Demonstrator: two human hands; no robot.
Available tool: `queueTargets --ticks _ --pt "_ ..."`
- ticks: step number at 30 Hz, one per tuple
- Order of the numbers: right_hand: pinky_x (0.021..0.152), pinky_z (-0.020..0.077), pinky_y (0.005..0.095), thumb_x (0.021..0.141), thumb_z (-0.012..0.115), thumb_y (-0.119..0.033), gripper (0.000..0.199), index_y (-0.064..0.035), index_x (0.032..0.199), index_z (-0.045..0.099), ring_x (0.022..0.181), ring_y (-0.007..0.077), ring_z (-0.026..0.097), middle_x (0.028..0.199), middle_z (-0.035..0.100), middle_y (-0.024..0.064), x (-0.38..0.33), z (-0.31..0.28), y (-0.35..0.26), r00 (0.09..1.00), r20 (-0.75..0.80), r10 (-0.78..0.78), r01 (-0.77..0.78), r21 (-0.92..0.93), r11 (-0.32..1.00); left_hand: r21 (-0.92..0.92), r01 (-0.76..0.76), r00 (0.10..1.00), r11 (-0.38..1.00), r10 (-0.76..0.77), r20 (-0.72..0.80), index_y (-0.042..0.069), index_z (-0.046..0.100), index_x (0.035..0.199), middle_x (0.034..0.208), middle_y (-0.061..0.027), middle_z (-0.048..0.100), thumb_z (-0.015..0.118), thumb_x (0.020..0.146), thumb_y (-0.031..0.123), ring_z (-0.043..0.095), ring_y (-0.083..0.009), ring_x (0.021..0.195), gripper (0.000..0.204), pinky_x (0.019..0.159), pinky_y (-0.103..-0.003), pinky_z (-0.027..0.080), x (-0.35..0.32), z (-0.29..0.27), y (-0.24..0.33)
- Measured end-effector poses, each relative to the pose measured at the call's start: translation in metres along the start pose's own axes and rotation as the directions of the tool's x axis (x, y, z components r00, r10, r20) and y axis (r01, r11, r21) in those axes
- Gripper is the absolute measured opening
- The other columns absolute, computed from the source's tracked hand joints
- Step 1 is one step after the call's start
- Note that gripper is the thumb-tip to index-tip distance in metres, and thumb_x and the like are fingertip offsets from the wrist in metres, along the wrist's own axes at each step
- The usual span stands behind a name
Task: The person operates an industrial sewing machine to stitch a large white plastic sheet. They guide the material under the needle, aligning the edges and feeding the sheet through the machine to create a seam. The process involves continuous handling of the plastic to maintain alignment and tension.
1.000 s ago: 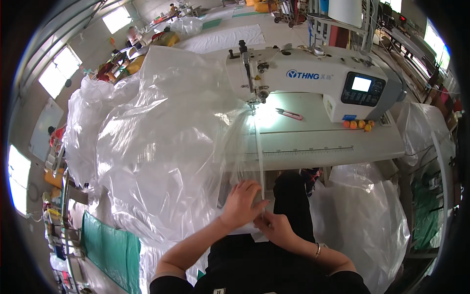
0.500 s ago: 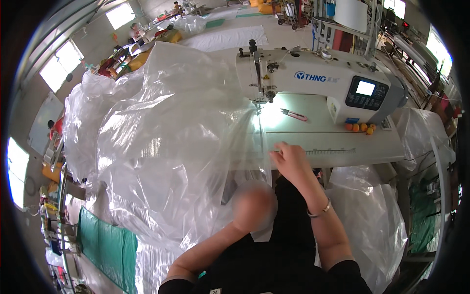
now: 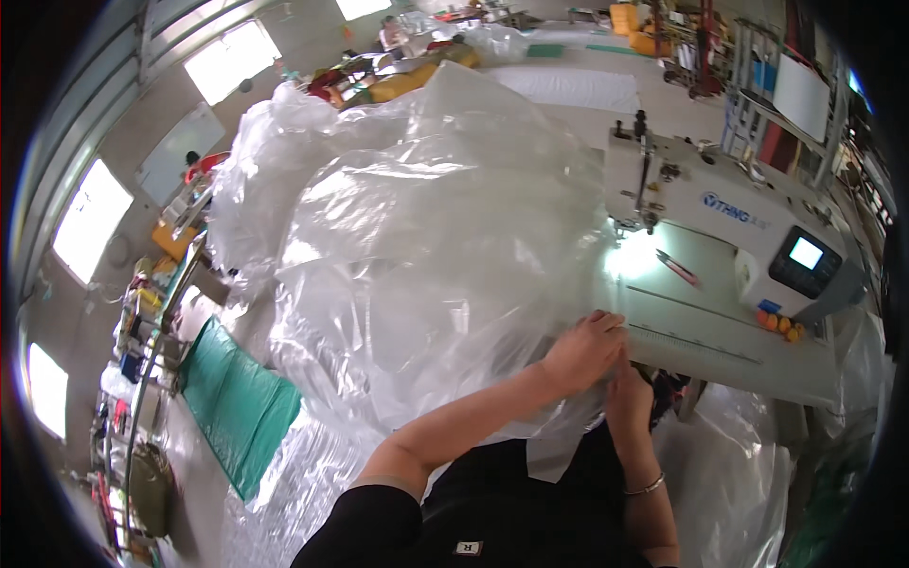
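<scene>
A big heap of clear plastic sheeting (image 3: 426, 256) covers the left side of the sewing machine's table and hangs over its front. Its right edge runs up to the lit needle area of the white sewing machine (image 3: 739, 204). At the table's front edge, my left hand (image 3: 582, 355) is closed on the sheet's edge with bent fingers. Just below and to its right, my right hand (image 3: 628, 402) is closed at the same edge, its fingertips partly hidden behind the left hand. A bracelet circles my right wrist.
A pink utility knife (image 3: 678, 269) lies on the machine bed, right of the needle. Several small orange fruits (image 3: 779, 325) sit under the control panel. More plastic (image 3: 734, 473) hangs at the right. A green sheet (image 3: 237, 407) lies on the floor at left; people work farther back.
The view has swung left, so the machine now appears farther right. My left hand has risen from my lap to the sheet's edge, and my right hand has come down beside it.
</scene>
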State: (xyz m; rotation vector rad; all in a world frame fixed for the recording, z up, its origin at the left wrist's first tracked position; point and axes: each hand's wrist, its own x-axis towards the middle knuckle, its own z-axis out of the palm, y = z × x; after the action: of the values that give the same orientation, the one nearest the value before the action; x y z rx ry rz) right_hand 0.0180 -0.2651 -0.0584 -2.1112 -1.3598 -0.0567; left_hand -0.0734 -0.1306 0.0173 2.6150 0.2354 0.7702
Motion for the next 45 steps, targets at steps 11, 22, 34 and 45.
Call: queueTargets --ticks 11,22,34,45 --pt "0.056 0.0486 0.0427 0.074 0.056 0.004 0.066 0.0074 0.138 0.037 0.064 0.0348 0.060 0.078 0.057 0.0184 -0.004 0.019 -0.039 0.999 0.031 0.025 -0.031 0.193 0.981 0.160 -0.150 0.989 0.976 0.145 0.043 0.003 0.065 0.110 0.121 -0.0089 0.062 0.062 0.083 0.010 0.055 -0.0278 0.117 0.028 0.098 -0.041 0.044 -0.008 0.002 -0.042" --pt "0.054 0.0478 0.0478 0.079 0.058 -0.002 0.047 0.0077 0.124 0.050 0.059 0.0386 0.061 0.065 0.060 0.0197 0.056 0.008 -0.045 0.998 0.001 0.060 -0.059 0.146 0.987 0.021 -0.060 0.970 0.998 0.054 0.238 0.006 0.060 0.116 0.129 -0.0097 0.051 0.060 0.087 0.019 0.044 -0.0304 0.126 0.031 0.104 -0.041 0.037 0.045 -0.006 -0.108" --pt "0.060 0.0548 0.0415 0.087 0.049 -0.005 0.038 0.0108 0.122 0.051 0.066 0.0345 0.067 0.073 0.067 0.0187 0.119 -0.002 -0.036 0.964 0.204 0.167 -0.134 -0.169 0.977 -0.082 -0.095 0.977 0.992 0.109 0.183 0.005 0.058 0.114 0.128 -0.0155 0.051 0.062 0.088 0.022 0.048 -0.0325 0.121 0.031 0.102 -0.040 0.040 0.094 0.011 -0.173" --pt "0.062 0.0520 0.0465 0.088 0.051 -0.010 0.019 0.0006 0.093 0.066 0.067 0.0363 0.066 0.073 0.066 0.0203 0.135 -0.002 0.004 0.999 0.016 0.029 -0.030 0.075 0.997 0.091 0.018 0.988 0.996 -0.031 0.149 0.003 0.062 0.110 0.122 -0.0119 0.060 0.062 0.087 0.018 0.052 -0.0311 0.118 0.028 0.099 -0.038 0.044 0.076 0.023 -0.115"
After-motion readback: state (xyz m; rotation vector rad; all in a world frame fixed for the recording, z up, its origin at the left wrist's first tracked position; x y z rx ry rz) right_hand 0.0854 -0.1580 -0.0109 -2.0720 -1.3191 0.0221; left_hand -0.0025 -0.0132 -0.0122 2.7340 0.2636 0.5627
